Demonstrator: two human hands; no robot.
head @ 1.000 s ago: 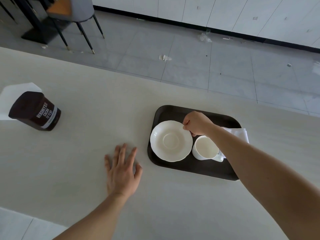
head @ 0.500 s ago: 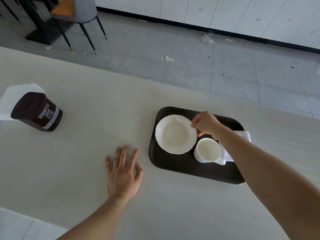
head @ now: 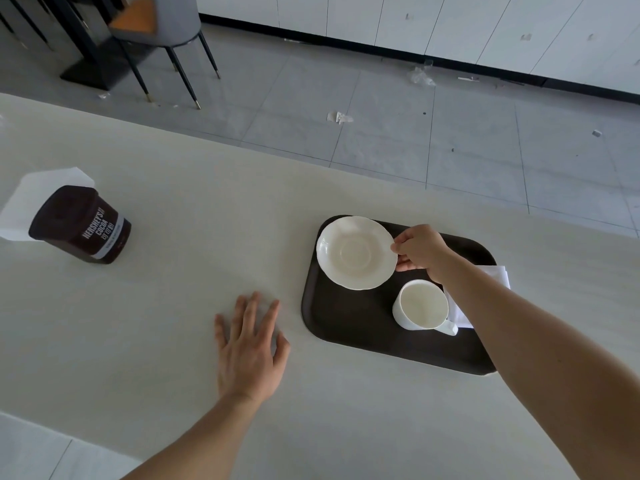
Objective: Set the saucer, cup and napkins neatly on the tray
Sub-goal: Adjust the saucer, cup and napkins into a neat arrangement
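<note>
The right hand [head: 420, 251] pinches the right rim of the round, scallop-edged white ceramic saucer [head: 356, 252], thumb on top and fingers curled beneath. The saucer sits over the far-left part of the dark brown rounded-rectangle plastic tray [head: 349, 327], its far edge reaching the tray's far rim; whether it is resting flat or slightly lifted cannot be told. Just near and right of it stands the empty white ceramic cup [head: 420, 304], upright, handle pointing near-right, close to the saucer but apart from it. The folded white paper napkins [head: 493, 275] lie at the tray's right side, mostly hidden under the forearm and overhanging the right rim.

The left hand [head: 247, 348] lies flat and empty on the pale cream tabletop [head: 207, 278], fingers spread, just left of the tray. Well to the left stands a dark brown cocoa tub [head: 81, 225] with white paper [head: 38, 199] behind it.

The step seems to be placing the saucer. To do it well, lower it level so the rim clears the tray's raised lip, draw it slightly nearer, keep clear of the cup, and let go only once it sits flat.
</note>
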